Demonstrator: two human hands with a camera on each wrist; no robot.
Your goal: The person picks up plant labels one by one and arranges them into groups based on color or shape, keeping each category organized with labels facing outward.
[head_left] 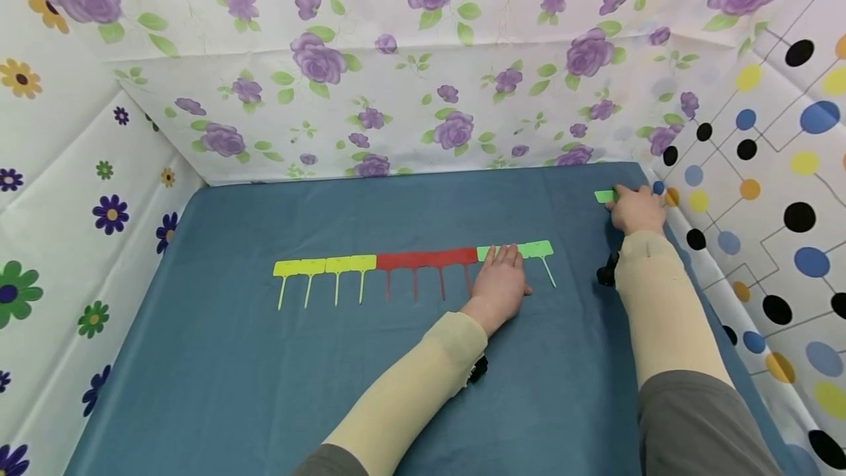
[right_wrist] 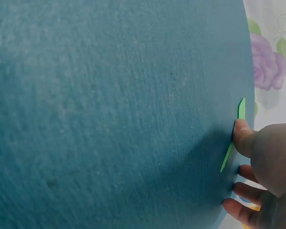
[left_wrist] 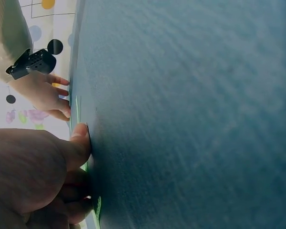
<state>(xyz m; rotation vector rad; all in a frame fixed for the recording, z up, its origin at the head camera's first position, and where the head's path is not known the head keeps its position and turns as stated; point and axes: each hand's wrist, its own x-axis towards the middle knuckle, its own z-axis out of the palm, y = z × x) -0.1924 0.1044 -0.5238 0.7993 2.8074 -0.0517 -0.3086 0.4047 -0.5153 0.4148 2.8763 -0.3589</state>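
Observation:
A row of flag-shaped plastic cable-tie tags with thin tails lies across the blue cloth in the head view: yellow tags (head_left: 299, 267) at left, red tags (head_left: 427, 260) in the middle, green tags (head_left: 535, 249) at right. My left hand (head_left: 499, 289) rests over the green section with its fingers straight, hiding part of it. At the back right corner, my right hand (head_left: 637, 210) pinches another green tag (head_left: 604, 197). In the right wrist view, the thumb (right_wrist: 242, 136) covers the middle of this tag (right_wrist: 241, 109); the index finger is mostly hidden behind it.
Blue cloth (head_left: 218, 358) covers the table. A purple-flowered sheet (head_left: 370, 79) rises along the back edge, a daisy-patterned sheet (head_left: 73, 255) at left and a dotted sheet (head_left: 780, 189) at right, close beside my right arm. Black wrist cameras (head_left: 606, 270) hang under the wrists.

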